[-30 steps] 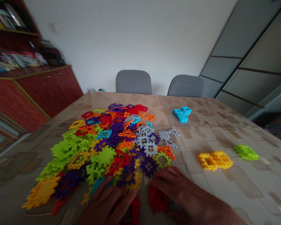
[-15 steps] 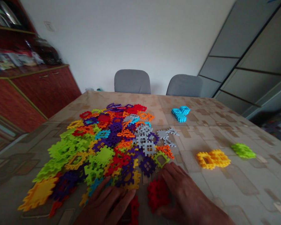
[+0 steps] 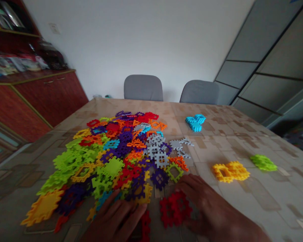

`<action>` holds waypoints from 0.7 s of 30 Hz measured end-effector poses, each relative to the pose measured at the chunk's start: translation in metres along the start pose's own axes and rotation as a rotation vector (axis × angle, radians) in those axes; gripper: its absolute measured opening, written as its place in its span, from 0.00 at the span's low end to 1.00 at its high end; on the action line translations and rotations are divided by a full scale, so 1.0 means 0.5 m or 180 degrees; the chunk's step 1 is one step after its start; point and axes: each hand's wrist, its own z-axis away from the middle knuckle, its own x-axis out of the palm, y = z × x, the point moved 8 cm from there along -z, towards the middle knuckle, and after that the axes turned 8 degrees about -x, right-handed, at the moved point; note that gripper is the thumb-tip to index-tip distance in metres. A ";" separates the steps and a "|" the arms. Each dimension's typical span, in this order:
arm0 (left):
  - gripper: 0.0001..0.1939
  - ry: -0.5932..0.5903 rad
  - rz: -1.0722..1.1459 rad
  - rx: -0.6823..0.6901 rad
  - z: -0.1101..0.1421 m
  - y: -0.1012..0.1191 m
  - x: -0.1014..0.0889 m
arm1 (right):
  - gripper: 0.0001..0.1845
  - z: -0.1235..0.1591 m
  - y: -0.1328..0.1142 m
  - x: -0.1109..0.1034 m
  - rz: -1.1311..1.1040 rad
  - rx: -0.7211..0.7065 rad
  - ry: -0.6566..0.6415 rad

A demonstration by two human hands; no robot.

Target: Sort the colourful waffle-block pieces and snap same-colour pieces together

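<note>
At the bottom of the head view, my left hand [image 3: 113,216] lies over the near edge of a heap of colourful toothed plastic building tiles. Its fingers are stretched out, and a red tile [image 3: 145,225] shows partly from beneath it. My right hand [image 3: 202,201] curls around the right side of some overlapping red building tiles [image 3: 175,208], fingers at the far edge and thumb at the near one. A purple window tile [image 3: 159,178] and a green frame tile [image 3: 174,172] lie just beyond these red tiles.
Small same-coloured groups sit to the right: yellow tiles [image 3: 231,171], green tiles [image 3: 264,162] and blue tiles [image 3: 195,123]. Grey tiles [image 3: 161,158] border the heap. Two grey chairs [image 3: 143,88] stand behind the patterned table [image 3: 242,134].
My right hand has shifted slightly right, and the upper red tile has slid right with it, so the red tiles now look spread sideways. The left hand stays nearly still.
</note>
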 end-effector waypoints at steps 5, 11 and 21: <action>0.26 0.0081 0.0011 0.0001 -0.002 -0.001 -0.005 | 0.33 0.027 -0.002 -0.026 0.0027 -0.0348 -0.0183; 0.19 0.0180 0.0034 -0.0004 -0.005 0.000 -0.003 | 0.25 -0.019 -0.050 -0.021 -0.0011 -0.0485 -0.0204; 0.21 0.0209 -0.0030 -0.0052 -0.005 0.004 0.003 | 0.14 -0.047 -0.118 -0.006 0.0273 -0.1449 -0.0518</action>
